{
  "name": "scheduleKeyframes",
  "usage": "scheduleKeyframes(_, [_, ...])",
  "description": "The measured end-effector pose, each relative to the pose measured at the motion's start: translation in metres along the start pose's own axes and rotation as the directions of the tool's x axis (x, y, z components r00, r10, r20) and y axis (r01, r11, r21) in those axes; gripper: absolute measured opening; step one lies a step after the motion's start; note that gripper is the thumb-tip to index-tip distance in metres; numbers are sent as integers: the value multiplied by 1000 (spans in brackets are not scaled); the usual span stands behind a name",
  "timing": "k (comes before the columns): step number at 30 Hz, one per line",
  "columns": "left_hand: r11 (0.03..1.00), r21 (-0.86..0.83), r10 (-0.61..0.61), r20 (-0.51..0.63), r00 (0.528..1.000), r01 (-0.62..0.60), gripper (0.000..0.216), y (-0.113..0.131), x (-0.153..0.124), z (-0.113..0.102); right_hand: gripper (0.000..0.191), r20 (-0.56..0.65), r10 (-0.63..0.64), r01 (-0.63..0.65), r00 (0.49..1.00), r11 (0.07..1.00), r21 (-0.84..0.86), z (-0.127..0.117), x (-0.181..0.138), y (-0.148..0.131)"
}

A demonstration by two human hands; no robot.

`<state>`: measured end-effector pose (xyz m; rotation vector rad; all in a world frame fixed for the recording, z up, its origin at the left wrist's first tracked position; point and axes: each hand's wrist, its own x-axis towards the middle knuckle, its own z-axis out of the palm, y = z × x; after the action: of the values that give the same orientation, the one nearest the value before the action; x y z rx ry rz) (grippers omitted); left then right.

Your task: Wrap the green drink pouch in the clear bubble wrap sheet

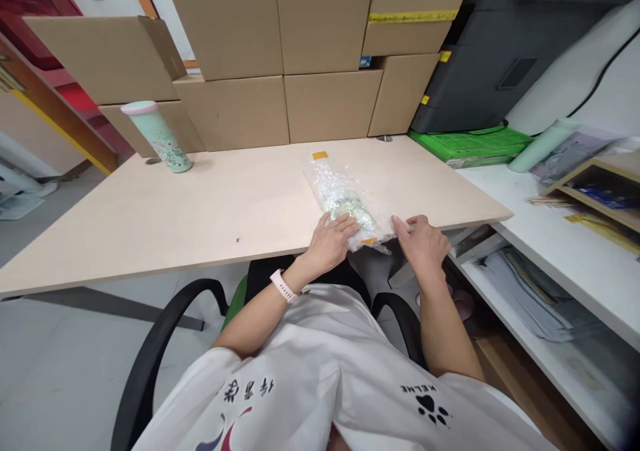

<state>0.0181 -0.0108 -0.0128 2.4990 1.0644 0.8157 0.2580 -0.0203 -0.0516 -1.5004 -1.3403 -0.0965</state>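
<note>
A package in clear bubble wrap [340, 186] lies on the table near its front edge, with something greenish and whitish showing through the plastic. My left hand [331, 239], a pale pink watch band on its wrist, rests flat over the near left part of the package with fingers stretched out. At the package's right side, my right hand [423, 243] has thumb and fingers closed on the loose edge of the bubble wrap. Orange tape [320, 155] sits at the far end, and another orange piece [369, 241] at the near end.
Stacked cardboard boxes [240, 112] line the back of the light wooden table [240, 201]. A mint tumbler [159, 138] with a pink lid stands at the back left. On the right are a green box [465, 146], a dark grey machine [480, 71] and a white shelf unit [560, 238].
</note>
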Motion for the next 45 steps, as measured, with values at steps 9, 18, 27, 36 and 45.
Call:
scheduleKeyframes(9, [999,-52,-11,-33,999,9,72,-13,-35,-3,14,216,50,-52,975,999,6,1,-7,-29])
scheduleKeyframes(18, [998,-67,-22,-109,994,15,63,-8,-32,2,31,528,-246,164,813,967,197,17,-24,-86])
scheduleKeyframes(27, [967,-254,-75,-167,983,30,51,30,-59,-26,38,552,-144,-97,821,918,384,-2,-44,-93])
scheduleKeyframes(36, [902,-431,34,76,996,2,50,50,-31,-103,24,710,-191,-293,678,815,500,3,-55,-89])
scheduleKeyframes(45, [557,-800,-306,53,951,224,28,11,-11,-118,42,818,-249,-353,518,809,470,-11,-55,-99])
